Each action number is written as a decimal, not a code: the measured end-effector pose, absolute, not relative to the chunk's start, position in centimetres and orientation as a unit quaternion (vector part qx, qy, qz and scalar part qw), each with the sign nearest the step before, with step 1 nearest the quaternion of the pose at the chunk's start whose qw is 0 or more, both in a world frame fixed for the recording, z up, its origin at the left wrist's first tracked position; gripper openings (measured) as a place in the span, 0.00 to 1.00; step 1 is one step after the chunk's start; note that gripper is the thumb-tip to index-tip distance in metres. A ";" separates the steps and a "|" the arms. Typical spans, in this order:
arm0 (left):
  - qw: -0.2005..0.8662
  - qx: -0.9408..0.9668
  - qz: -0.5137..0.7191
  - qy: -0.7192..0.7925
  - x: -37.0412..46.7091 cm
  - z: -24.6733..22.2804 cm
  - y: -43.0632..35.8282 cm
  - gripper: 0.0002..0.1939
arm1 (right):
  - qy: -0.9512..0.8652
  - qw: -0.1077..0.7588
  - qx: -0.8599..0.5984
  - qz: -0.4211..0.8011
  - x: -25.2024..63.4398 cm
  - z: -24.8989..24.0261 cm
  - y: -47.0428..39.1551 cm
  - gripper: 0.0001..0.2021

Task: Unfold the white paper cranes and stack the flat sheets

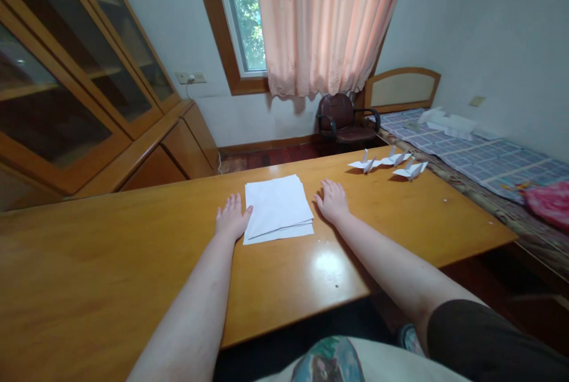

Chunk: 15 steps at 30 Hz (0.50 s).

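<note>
A loose stack of white square paper sheets (278, 205) lies on the wooden table (133, 240), its lower sheets fanned out a little at the near edge. Flat on the table at the left side of the stack rests my left hand (232, 217), open, its thumb at the paper's edge. My right hand (332, 200) lies open on the table to the right of the stack, apart from it and holding nothing. Three folded white paper cranes (365, 164) stand near the table's far right corner.
Beyond the table is a dark red armchair (341, 121) below a pink curtain (329, 26). A bed (471, 145) with a checked cover runs along the right. Glass-doored wooden cabinets (146, 160) line the left wall.
</note>
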<state>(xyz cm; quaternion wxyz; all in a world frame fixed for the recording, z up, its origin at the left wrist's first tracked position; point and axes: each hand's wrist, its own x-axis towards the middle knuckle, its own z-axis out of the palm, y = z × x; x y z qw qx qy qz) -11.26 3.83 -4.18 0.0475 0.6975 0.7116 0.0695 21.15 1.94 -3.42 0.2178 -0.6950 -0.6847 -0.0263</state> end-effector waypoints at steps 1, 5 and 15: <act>0.052 0.696 0.073 0.712 -11.2 -4.1 3.9 0.39 | -0.675 0.241 -0.696 -0.044 22.5 -3.1 1.7 0.26; 0.080 0.683 0.116 0.717 -11.3 -3.8 3.8 0.39 | -0.522 0.316 -0.781 -0.131 31.0 -2.2 1.4 0.25; 0.127 0.602 0.300 0.729 -13.2 -4.6 4.1 0.30 | -0.349 0.362 -0.859 -0.095 46.3 -2.8 2.1 0.22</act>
